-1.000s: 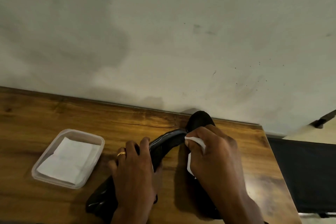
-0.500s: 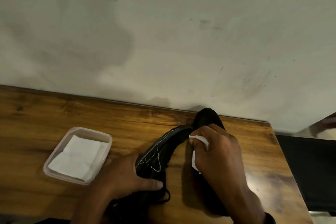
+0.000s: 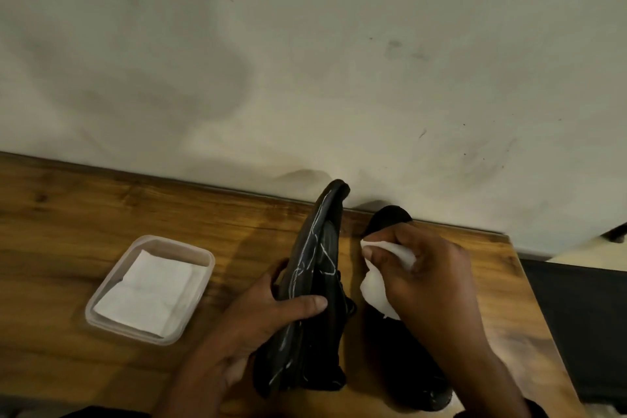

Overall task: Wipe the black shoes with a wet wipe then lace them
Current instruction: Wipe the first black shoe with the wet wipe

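Reading the clock from held shoe [image 3: 315,268]. Free at 10–11 over bare table [image 3: 68,248], up to wall [image 3: 305,78]. Blocked at 12 by that wall along the far edge. Blocked at 3 by right hand [image 3: 427,275] with wet wipe [image 3: 375,288], second shoe [image 3: 403,360] under it; only a narrow wood strip between both shoes. Blocked at 9 by wipe container [image 3: 129,331], bare gap between it and left hand [image 3: 268,312]. Free at 4 near the table's right edge.

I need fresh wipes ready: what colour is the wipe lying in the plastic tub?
White: the folded wipe in the clear tub shows plainly in the head view.
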